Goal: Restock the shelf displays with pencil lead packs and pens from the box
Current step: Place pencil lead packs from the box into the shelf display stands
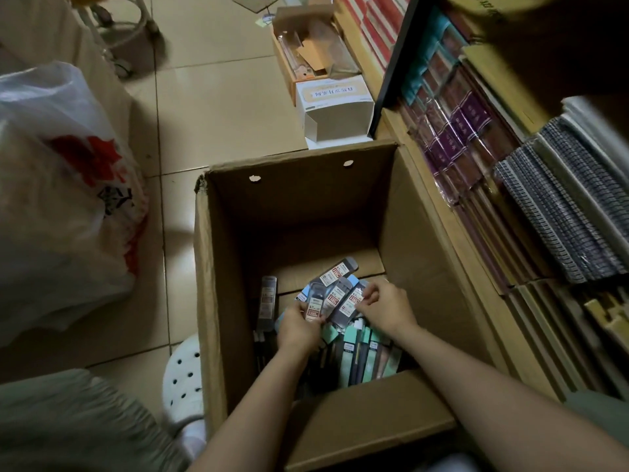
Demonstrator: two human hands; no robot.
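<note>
Both hands are reaching deep into the cardboard box (218, 301) standing on the tiled floor (211, 107). The left hand (297, 327) and right hand (386, 308) are together pinching a fan of pencil lead packs (335, 294); below both hands, what look like pens (357, 356) are lying dimly. Right of the right hand, notebook-filled shelves (510, 172) are rising; left of the left hand, a plastic bag (58, 206) is sitting.

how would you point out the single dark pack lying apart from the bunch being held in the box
Look into the big open cardboard box on the tiled floor. Along its left inner wall, left of the left hand, lies one dark pack. It lies alone and untouched, unlike the fanned packs that both hands hold.
</note>
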